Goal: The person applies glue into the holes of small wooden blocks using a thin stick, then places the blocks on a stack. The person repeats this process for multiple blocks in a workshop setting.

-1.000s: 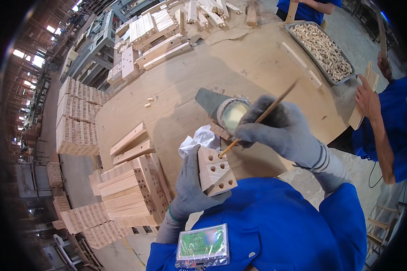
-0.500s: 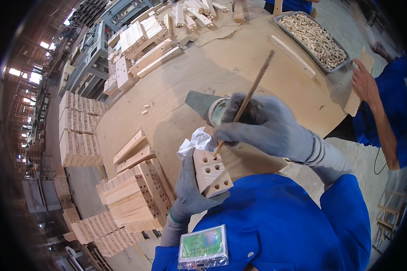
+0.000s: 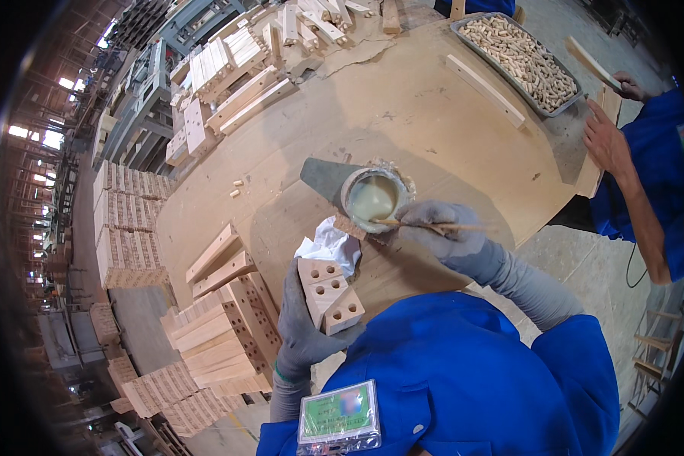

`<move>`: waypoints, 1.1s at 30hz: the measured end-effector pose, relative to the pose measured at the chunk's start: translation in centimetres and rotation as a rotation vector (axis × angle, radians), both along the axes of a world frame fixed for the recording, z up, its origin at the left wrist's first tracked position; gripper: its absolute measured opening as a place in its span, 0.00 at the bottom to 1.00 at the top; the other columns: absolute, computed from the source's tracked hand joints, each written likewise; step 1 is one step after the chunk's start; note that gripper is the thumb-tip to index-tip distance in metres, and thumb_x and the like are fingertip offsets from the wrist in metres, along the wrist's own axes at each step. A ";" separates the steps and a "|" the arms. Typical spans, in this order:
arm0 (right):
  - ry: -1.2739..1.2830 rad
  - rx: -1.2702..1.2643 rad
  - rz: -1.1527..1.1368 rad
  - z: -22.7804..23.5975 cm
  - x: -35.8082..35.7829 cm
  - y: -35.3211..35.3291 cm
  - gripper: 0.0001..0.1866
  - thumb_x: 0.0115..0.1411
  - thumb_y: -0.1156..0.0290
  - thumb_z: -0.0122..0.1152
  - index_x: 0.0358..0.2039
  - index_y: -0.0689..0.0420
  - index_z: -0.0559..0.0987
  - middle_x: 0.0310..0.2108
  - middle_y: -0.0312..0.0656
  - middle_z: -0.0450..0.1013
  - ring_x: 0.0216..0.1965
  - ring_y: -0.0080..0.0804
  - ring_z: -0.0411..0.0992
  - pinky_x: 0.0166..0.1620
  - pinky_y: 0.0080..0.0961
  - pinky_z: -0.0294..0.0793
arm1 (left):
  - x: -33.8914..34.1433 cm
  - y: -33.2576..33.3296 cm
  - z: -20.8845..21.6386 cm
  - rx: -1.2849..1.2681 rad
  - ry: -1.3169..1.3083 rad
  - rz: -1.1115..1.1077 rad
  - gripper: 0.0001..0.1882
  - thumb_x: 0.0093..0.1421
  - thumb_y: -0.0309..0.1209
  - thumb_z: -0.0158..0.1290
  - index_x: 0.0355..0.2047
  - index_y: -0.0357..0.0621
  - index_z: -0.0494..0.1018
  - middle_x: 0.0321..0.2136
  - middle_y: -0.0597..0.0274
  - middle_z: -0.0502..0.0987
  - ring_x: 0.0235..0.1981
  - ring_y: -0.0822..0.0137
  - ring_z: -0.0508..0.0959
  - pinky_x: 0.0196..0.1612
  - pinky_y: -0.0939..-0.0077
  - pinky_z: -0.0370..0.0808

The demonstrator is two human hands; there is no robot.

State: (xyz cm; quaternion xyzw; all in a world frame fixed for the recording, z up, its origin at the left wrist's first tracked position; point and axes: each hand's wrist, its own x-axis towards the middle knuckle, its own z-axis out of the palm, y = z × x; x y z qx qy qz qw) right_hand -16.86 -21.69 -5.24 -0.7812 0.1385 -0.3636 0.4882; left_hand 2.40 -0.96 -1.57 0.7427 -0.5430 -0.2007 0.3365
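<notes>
My gloved left hand [image 3: 304, 327] is wrapped round several wooden pieces [image 3: 330, 295], held together with their drilled ends facing up. In my gloved right hand [image 3: 450, 235] is a thin wooden stick [image 3: 457, 226], pinched between the fingers. The stick's tip reaches over the rim of a round pot [image 3: 347, 199] with pale, milky liquid [image 3: 374, 199] in it, and its very end is hard to make out. Glue-like crust coats the pot's edge. A crumpled white cloth [image 3: 331, 245] lies between the pot and the wooden pieces.
Drilled wooden bars [image 3: 219, 334] are stacked at the left, with two small dowels [image 3: 236, 188] beyond them on the table [image 3: 281, 159]. At the far right stands a grey tray [image 3: 567, 111] of dowels. Beside it a co-worker's hands [image 3: 606, 141] handle wood and a mallet-like or brush-like tool [image 3: 591, 64].
My right hand has taken the stick from the drilled holes over to the pot and tipped it nearly level. My left hand, with the wooden pieces, has shifted slightly left. The co-worker has lifted a tool.
</notes>
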 end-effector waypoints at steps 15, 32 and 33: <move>-0.156 0.672 -0.114 5.6 1.4 0.5 0.07 0.59 0.75 0.62 0.36 0.62 0.75 0.33 0.43 0.77 0.32 0.25 0.77 0.34 0.21 0.77 | -0.6 -1.6 0.2 0.065 0.034 -0.023 0.61 0.31 0.37 0.72 0.62 0.30 0.49 0.49 0.47 0.69 0.50 0.52 0.73 0.52 0.61 0.71; 0.095 0.748 0.276 10.5 3.8 -0.5 0.06 0.59 0.78 0.62 0.35 0.65 0.74 0.30 0.41 0.76 0.32 0.24 0.75 0.37 0.20 0.76 | -1.3 -1.7 0.2 -0.016 0.060 -0.111 0.62 0.29 0.40 0.73 0.61 0.27 0.51 0.49 0.43 0.67 0.49 0.47 0.73 0.52 0.60 0.71; 0.080 0.757 0.288 10.8 3.7 -0.5 0.06 0.59 0.78 0.61 0.35 0.65 0.74 0.30 0.41 0.76 0.31 0.23 0.75 0.37 0.20 0.75 | -1.3 -1.7 0.1 -0.015 0.056 -0.115 0.62 0.29 0.40 0.73 0.61 0.26 0.51 0.50 0.43 0.67 0.49 0.47 0.74 0.52 0.61 0.71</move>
